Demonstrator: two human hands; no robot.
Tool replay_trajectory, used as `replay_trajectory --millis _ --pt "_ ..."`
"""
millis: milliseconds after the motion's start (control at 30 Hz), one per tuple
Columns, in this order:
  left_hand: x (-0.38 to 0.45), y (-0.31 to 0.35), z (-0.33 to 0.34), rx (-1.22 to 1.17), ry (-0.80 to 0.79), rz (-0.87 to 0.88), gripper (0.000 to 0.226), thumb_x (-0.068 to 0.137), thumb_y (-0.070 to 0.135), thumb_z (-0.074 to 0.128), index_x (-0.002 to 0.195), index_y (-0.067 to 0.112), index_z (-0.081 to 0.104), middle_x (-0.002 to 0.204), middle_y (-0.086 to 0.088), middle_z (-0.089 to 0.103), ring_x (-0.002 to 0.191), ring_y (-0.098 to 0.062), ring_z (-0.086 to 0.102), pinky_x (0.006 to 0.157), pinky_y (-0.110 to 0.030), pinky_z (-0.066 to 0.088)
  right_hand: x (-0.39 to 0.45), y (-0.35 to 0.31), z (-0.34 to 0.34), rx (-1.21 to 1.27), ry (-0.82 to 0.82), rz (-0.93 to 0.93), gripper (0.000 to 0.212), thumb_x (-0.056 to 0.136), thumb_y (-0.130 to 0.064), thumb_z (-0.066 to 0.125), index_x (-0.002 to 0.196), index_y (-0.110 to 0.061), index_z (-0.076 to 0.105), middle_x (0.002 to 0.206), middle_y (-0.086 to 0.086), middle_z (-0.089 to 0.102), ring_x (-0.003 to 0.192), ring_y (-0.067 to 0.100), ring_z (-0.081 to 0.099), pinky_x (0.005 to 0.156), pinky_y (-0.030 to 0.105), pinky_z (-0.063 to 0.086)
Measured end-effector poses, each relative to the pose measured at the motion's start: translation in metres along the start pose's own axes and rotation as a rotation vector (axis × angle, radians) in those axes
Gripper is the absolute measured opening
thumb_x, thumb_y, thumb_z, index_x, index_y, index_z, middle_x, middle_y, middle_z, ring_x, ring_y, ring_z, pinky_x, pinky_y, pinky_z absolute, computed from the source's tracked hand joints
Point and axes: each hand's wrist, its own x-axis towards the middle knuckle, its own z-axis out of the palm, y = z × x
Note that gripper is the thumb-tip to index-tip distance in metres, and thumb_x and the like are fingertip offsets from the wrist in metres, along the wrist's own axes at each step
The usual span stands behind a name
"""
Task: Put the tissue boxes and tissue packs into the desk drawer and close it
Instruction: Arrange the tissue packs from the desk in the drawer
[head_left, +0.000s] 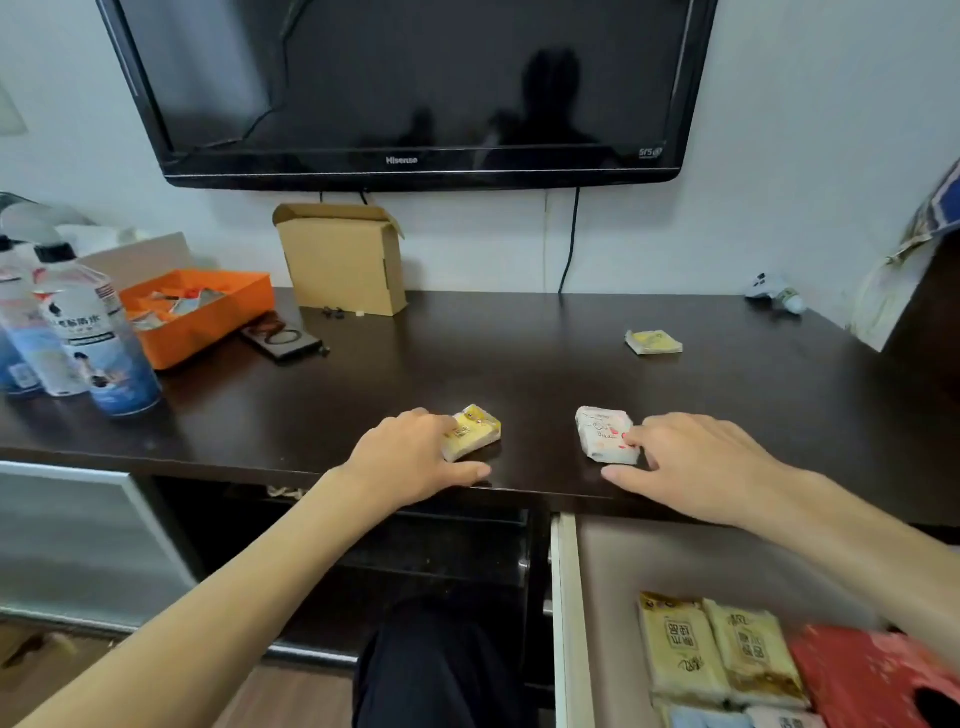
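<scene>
A small yellow tissue pack (475, 431) lies near the front edge of the dark desk (363, 384); my left hand (410, 457) rests on its left side, fingers spread over it. A white tissue pack with red print (602, 434) lies to the right, and my right hand (696, 462) touches its right edge with spread fingers. A third, flat yellow pack (653, 342) sits farther back on the right. The open drawer (569, 613) below right holds two beige tissue packs (717, 649), a red tissue box (878, 675) and more packs at the bottom edge.
Two bottles (88, 332) stand at the desk's left, beside an orange tray (208, 322) and a dark flat device (283, 340). A cardboard box (345, 260) leans on the wall under the television (405, 88). My dark-trousered knee (441, 665) is under the desk.
</scene>
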Motion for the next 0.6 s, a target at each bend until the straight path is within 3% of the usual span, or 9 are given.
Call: replay_trajectory --millis 100,200,300,400,467,533,600 --pt "0.005 0.018 0.000 0.037 0.003 0.034 0.079 0.076 0.075 0.058 0.131 0.019 0.059 0.122 -0.006 0.064 0.107 -0.026 0.061 0.081 -0.037 0.052 0.002 -0.002 -0.001 -0.043 0.059 -0.028 0.052 0.093 -0.071 0.042 0.108 -0.028 0.068 0.096 -0.012 0.054 0.093 0.014 0.049 0.056 0.032 0.033" --pt "0.009 0.024 -0.006 0.016 0.111 0.055 0.058 0.081 0.063 0.062 0.125 0.026 0.063 0.115 -0.002 0.067 0.102 -0.024 0.063 0.079 -0.035 0.052 0.010 0.002 -0.003 0.031 0.121 -0.044 0.049 0.090 -0.072 0.051 0.116 -0.033 0.064 0.111 -0.015 0.051 0.105 0.010 0.044 0.061 0.031 0.037" --pt "0.015 0.013 -0.016 -0.172 0.201 0.182 0.047 0.080 0.052 0.069 0.121 0.032 0.063 0.104 0.012 0.064 0.098 -0.013 0.061 0.080 -0.032 0.052 0.022 0.009 -0.003 0.267 0.059 -0.102 0.064 0.082 -0.070 0.065 0.136 -0.038 0.053 0.132 -0.021 0.046 0.119 0.004 0.038 0.077 0.033 0.045" --pt "0.029 0.001 -0.020 -0.246 -0.039 0.316 0.080 0.074 0.041 0.079 0.144 0.030 0.043 0.147 0.006 0.039 0.138 -0.016 0.029 0.109 -0.036 0.033 0.034 0.015 -0.002 0.512 -0.158 -0.111 0.091 0.077 -0.057 0.078 0.154 -0.037 0.034 0.140 -0.020 0.041 0.128 0.007 0.038 0.103 0.035 0.044" --pt "0.041 -0.002 -0.019 -0.256 -0.251 0.316 0.092 0.075 0.035 0.081 0.152 0.030 0.030 0.159 0.002 0.024 0.145 -0.019 0.016 0.114 -0.035 0.021 0.041 0.018 0.000 0.589 -0.254 -0.099 0.095 0.077 -0.043 0.082 0.157 -0.036 0.031 0.136 -0.017 0.044 0.123 0.009 0.047 0.105 0.031 0.044" --pt "0.051 0.000 -0.015 -0.266 -0.363 0.302 0.092 0.076 0.034 0.080 0.152 0.031 0.028 0.157 0.001 0.032 0.140 -0.019 0.029 0.108 -0.029 0.028 0.045 0.021 0.002 0.634 -0.275 -0.090 0.089 0.078 -0.031 0.082 0.155 -0.034 0.036 0.138 -0.012 0.051 0.118 0.010 0.055 0.101 0.030 0.049" --pt "0.055 0.007 -0.016 -0.243 -0.347 0.299 0.088 0.075 0.039 0.081 0.149 0.029 0.035 0.147 0.001 0.045 0.129 -0.017 0.042 0.097 -0.028 0.037 0.045 0.024 0.003 0.648 -0.244 -0.094 0.080 0.078 -0.025 0.083 0.147 -0.034 0.044 0.133 -0.011 0.056 0.113 0.008 0.059 0.095 0.027 0.053"
